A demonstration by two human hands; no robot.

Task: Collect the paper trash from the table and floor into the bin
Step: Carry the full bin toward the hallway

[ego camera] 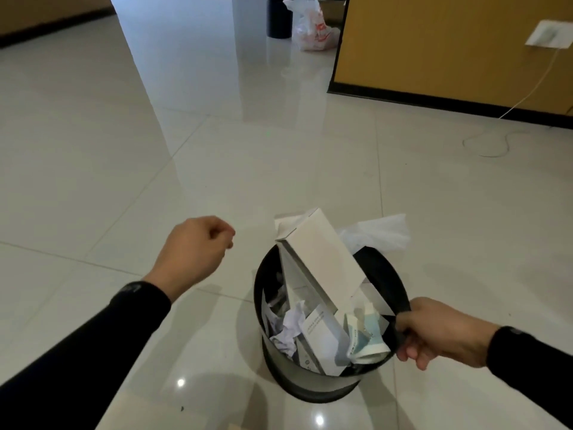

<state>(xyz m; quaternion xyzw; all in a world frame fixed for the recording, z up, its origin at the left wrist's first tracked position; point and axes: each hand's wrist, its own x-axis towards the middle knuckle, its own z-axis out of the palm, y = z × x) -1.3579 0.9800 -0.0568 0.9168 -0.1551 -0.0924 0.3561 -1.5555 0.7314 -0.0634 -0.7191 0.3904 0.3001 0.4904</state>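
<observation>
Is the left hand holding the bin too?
No. Only the right hand grips the rim of the bin; the left hand hangs loosely curled in the air beside it, touching nothing.

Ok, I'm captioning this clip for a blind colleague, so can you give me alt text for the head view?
The right hand grips the rim of a black bin stuffed with white boxes and crumpled paper, above a glossy tiled floor. The left hand hangs loosely curled and empty beside it. Far off stand another dark bin and a plastic bag.

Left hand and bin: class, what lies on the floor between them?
Nothing: in the head view, only bare tiled floor separates the closed left hand from the bin.
</observation>
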